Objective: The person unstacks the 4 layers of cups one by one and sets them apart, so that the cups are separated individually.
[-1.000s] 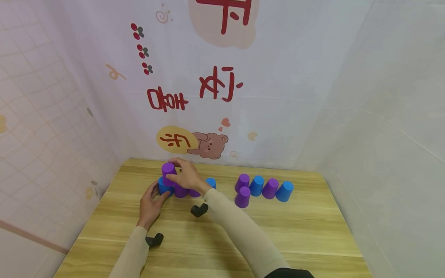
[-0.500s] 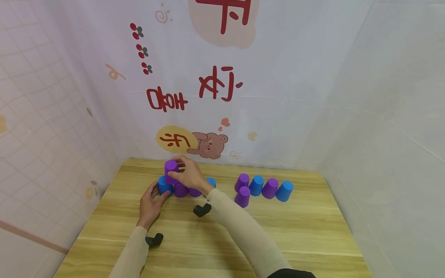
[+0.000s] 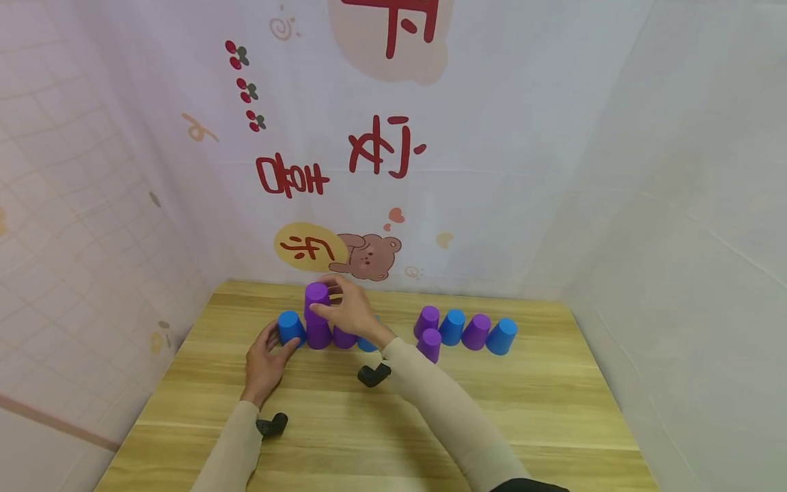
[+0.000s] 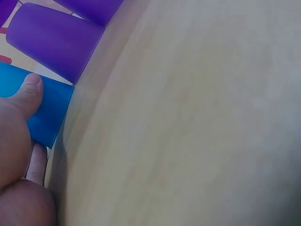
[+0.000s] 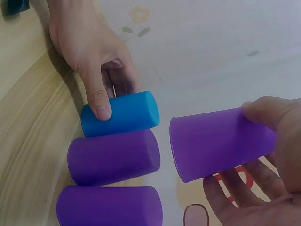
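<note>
My left hand (image 3: 266,363) grips the blue cup (image 3: 290,329) at the left end of a row of upside-down cups; in the left wrist view its thumb (image 4: 29,94) presses on the cup's side. In my right hand (image 3: 350,311) a purple cup (image 3: 317,301) is held upside down by thumb and fingers. The right wrist view shows this held cup (image 5: 216,141) just above the row, with a gap below its rim. Beneath it stands a purple cup (image 3: 319,335), then another purple cup (image 3: 345,337) and a blue cup (image 3: 369,339) partly hidden by the right hand.
A second row of upside-down cups stands to the right, with a blue cup (image 3: 502,336) at its end. One purple cup (image 3: 430,344) stands in front of that row. A printed cloth wall (image 3: 492,205) rises behind the wooden table (image 3: 344,437).
My right hand has moved the held purple cup to the right, from above the blue end cup to above the neighbouring purple one. The left hand has stayed on the blue cup.
</note>
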